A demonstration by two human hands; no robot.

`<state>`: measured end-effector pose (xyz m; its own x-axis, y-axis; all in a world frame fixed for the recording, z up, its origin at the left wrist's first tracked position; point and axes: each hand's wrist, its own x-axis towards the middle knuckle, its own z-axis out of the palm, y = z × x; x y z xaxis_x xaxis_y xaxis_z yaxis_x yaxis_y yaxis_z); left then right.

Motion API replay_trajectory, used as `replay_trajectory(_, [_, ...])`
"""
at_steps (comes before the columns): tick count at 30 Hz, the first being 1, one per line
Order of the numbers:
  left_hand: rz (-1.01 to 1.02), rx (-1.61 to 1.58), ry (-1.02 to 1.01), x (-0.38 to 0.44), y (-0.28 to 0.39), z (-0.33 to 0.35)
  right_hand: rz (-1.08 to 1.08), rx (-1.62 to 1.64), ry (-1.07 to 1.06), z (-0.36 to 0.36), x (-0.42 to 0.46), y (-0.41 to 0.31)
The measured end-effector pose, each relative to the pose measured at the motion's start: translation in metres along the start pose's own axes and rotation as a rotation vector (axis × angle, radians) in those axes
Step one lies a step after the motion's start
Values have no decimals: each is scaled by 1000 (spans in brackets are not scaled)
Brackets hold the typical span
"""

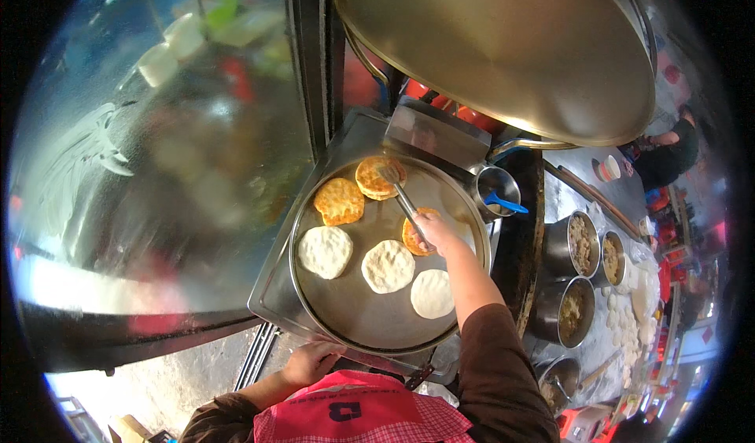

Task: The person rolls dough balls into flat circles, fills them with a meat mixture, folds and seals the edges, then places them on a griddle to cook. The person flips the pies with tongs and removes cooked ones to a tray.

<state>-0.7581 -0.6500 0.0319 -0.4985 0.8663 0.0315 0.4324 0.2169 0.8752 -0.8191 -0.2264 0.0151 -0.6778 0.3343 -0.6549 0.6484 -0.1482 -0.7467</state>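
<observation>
My right hand (433, 232) is closed around the handle of metal tongs (407, 202), reaching over a round metal griddle pan (377, 331). The tongs' tip rests on a browned flatbread (373, 175) at the pan's far side. To its left lies another browned flatbread (339, 202); a third browned one (413, 236) is partly hidden under my right hand. Several pale flatbreads lie nearer me, one at the left (325, 252), one in the middle (388, 266) and one at the right (432, 294). My left hand (312, 361) is at the griddle's near edge, its fingers curled; whether it holds something is unclear.
A large round metal lid (501, 48) stands raised beyond the pan. Beside the pan is a metal pot (498, 186) with a blue-handled utensil (505, 202). At right stand several metal pots of filling (583, 245) and dough pieces (625, 325). A glass pane (194, 177) is at left; a person (672, 154) is far right.
</observation>
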Motion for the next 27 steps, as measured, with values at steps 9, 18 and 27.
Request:
replay_trajectory(9, [-159,157,48,-45,33,14,-176,213,-66,10,11,28])
replay_trajectory(18, [-260,187,170,-136,62,27,-282,-160,-278,14,-112,7])
replay_trajectory(27, [-425,116,248,-342,3,7,211,-352,-1125,249,-206,58])
